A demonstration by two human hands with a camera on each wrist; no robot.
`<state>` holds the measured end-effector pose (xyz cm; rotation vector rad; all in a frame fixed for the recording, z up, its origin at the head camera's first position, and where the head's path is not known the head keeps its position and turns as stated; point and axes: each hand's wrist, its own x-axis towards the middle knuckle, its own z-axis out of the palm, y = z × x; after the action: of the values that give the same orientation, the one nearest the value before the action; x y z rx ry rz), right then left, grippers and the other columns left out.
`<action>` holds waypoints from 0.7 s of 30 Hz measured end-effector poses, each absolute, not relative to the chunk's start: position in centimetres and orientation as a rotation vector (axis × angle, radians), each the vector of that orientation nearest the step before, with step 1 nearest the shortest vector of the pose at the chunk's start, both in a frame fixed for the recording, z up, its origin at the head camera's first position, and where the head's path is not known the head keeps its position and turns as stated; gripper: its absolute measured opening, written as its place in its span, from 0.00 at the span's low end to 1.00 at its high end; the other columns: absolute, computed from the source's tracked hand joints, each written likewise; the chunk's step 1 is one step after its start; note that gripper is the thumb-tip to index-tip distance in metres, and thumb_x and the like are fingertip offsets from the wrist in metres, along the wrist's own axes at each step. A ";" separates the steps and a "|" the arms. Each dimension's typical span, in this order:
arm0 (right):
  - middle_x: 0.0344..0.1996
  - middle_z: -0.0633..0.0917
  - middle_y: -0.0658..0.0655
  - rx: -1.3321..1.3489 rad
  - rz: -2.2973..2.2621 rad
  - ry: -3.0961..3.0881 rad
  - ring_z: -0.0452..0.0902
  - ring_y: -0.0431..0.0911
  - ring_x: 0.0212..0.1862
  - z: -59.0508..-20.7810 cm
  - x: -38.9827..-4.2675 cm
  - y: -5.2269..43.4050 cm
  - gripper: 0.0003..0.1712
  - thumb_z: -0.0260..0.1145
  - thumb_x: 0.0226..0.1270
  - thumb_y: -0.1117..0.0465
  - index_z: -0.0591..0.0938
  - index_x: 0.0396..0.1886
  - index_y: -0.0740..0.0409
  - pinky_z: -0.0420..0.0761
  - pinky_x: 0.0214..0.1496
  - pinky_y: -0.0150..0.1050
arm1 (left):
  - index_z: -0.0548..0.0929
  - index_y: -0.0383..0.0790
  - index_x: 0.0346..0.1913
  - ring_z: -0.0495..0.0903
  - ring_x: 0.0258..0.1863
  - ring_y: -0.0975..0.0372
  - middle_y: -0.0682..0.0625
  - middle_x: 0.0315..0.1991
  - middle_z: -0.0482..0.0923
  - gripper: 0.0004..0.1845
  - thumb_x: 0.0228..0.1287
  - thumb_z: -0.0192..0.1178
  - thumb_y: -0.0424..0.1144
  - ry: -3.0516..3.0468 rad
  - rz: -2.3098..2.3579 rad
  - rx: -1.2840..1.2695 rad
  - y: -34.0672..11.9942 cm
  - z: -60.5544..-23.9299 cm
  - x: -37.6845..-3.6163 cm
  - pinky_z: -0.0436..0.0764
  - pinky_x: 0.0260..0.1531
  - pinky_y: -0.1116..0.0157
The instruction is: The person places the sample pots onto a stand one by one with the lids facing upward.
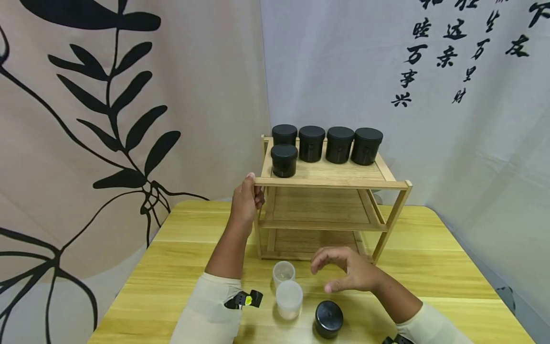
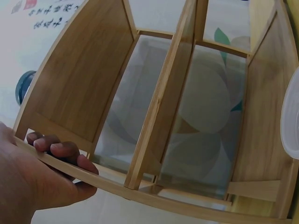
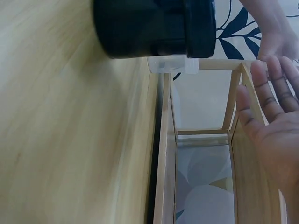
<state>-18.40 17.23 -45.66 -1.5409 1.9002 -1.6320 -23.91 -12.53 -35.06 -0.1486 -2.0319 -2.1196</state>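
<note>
My left hand (image 1: 245, 205) grips the left front post of a three-tier wooden shelf rack (image 1: 331, 183), near its top corner. In the left wrist view its fingers (image 2: 65, 150) curl around the post. Over the table, in front of the bottom tier, my right hand (image 1: 348, 271) hovers with relaxed fingers, thumb apart, holding nothing. Below it stands a lidded black jar (image 1: 329, 316), which looms large in the right wrist view. Two translucent white plastic jars, a farther one (image 1: 283, 271) and a nearer one (image 1: 289, 297), stand between my forearms.
Several black lidded jars stand on the top tier, four across the back and a single jar (image 1: 284, 161) at the front left. The rack stands on a yellow wood-grain table (image 1: 189, 267). Behind hangs a printed curtain (image 1: 215, 95).
</note>
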 end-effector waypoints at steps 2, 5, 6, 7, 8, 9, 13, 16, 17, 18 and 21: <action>0.51 0.86 0.69 -1.526 -1.625 1.879 0.86 0.54 0.57 -45.7 -18.4 17.3 0.22 0.77 0.71 0.64 0.82 0.60 0.66 0.85 0.66 0.50 | 0.67 0.45 0.31 0.61 0.26 0.59 0.53 0.24 0.62 0.25 0.86 0.38 0.58 -2.027 -2.124 -0.152 -12.5 -35.0 -23.9 0.66 0.34 0.61; 0.53 0.86 0.69 -1.486 -1.612 1.865 0.86 0.54 0.57 -45.8 -18.4 17.6 0.23 0.78 0.70 0.65 0.82 0.61 0.66 0.85 0.67 0.51 | 0.67 0.44 0.31 0.61 0.26 0.59 0.53 0.24 0.61 0.25 0.86 0.38 0.57 -2.026 -2.125 -0.154 -12.5 -35.0 -24.0 0.66 0.33 0.61; 0.54 0.86 0.68 -1.473 -1.607 1.865 0.86 0.53 0.58 -45.8 -18.4 17.7 0.23 0.78 0.69 0.66 0.82 0.61 0.66 0.85 0.67 0.51 | 0.67 0.44 0.31 0.61 0.26 0.59 0.53 0.24 0.61 0.25 0.86 0.38 0.57 -2.029 -2.123 -0.153 -12.6 -35.0 -24.0 0.66 0.33 0.61; 0.54 0.86 0.67 -1.457 -1.601 1.863 0.86 0.53 0.58 -45.9 -18.4 17.8 0.24 0.78 0.68 0.67 0.82 0.61 0.66 0.84 0.68 0.50 | 0.67 0.44 0.31 0.61 0.26 0.59 0.53 0.24 0.61 0.25 0.86 0.38 0.57 -2.034 -2.120 -0.150 -12.6 -35.0 -24.0 0.66 0.34 0.61; 0.55 0.86 0.67 -1.448 -1.594 1.859 0.86 0.53 0.59 -45.9 -18.4 17.8 0.24 0.78 0.68 0.68 0.82 0.61 0.66 0.84 0.68 0.51 | 0.67 0.44 0.31 0.61 0.26 0.59 0.53 0.24 0.62 0.25 0.86 0.38 0.57 -2.038 -2.117 -0.147 -12.6 -35.1 -24.0 0.67 0.34 0.61; 0.55 0.86 0.67 -1.444 -1.585 1.854 0.86 0.53 0.59 -46.0 -18.4 17.9 0.25 0.78 0.67 0.69 0.82 0.61 0.66 0.84 0.68 0.51 | 0.67 0.44 0.31 0.62 0.26 0.59 0.53 0.24 0.62 0.25 0.86 0.38 0.57 -2.042 -2.115 -0.144 -12.6 -35.1 -24.0 0.67 0.34 0.61; 0.57 0.85 0.69 -1.400 -1.547 1.817 0.86 0.52 0.61 -46.1 -18.4 18.1 0.27 0.79 0.65 0.71 0.82 0.63 0.67 0.83 0.70 0.50 | 0.67 0.45 0.31 0.62 0.26 0.59 0.53 0.24 0.62 0.26 0.87 0.38 0.58 -2.046 -2.114 -0.131 -12.6 -35.0 -23.9 0.67 0.34 0.61; 0.58 0.84 0.73 -1.357 -1.517 1.785 0.85 0.49 0.62 -46.2 -18.4 18.1 0.27 0.80 0.66 0.67 0.82 0.63 0.67 0.83 0.71 0.49 | 0.67 0.45 0.31 0.62 0.26 0.59 0.53 0.24 0.62 0.26 0.86 0.38 0.58 -2.042 -2.120 -0.131 -12.6 -35.0 -24.0 0.66 0.33 0.62; 0.59 0.84 0.74 -1.345 -1.506 1.777 0.85 0.49 0.63 -46.2 -18.5 18.1 0.28 0.80 0.66 0.66 0.82 0.63 0.67 0.82 0.71 0.49 | 0.67 0.45 0.30 0.61 0.25 0.59 0.53 0.24 0.62 0.26 0.86 0.38 0.58 -2.041 -2.120 -0.132 -12.6 -35.0 -24.0 0.66 0.33 0.62; 0.59 0.83 0.74 -1.334 -1.496 1.766 0.85 0.49 0.63 -46.3 -18.5 18.1 0.28 0.81 0.67 0.64 0.82 0.63 0.67 0.82 0.71 0.49 | 0.67 0.45 0.30 0.61 0.25 0.59 0.53 0.24 0.62 0.26 0.86 0.38 0.58 -2.041 -2.121 -0.133 -12.6 -35.0 -24.0 0.66 0.32 0.62; 0.61 0.82 0.76 -1.306 -1.459 1.722 0.84 0.49 0.65 -46.4 -18.6 18.2 0.30 0.81 0.67 0.61 0.82 0.64 0.67 0.81 0.73 0.51 | 0.67 0.45 0.30 0.61 0.25 0.59 0.53 0.24 0.62 0.26 0.86 0.38 0.57 -2.040 -2.124 -0.129 -12.6 -35.0 -24.0 0.65 0.32 0.63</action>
<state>-18.62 18.23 -46.42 -1.3065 1.7217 -1.4590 -24.03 -12.58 -34.99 -0.1294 -2.0403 -2.1243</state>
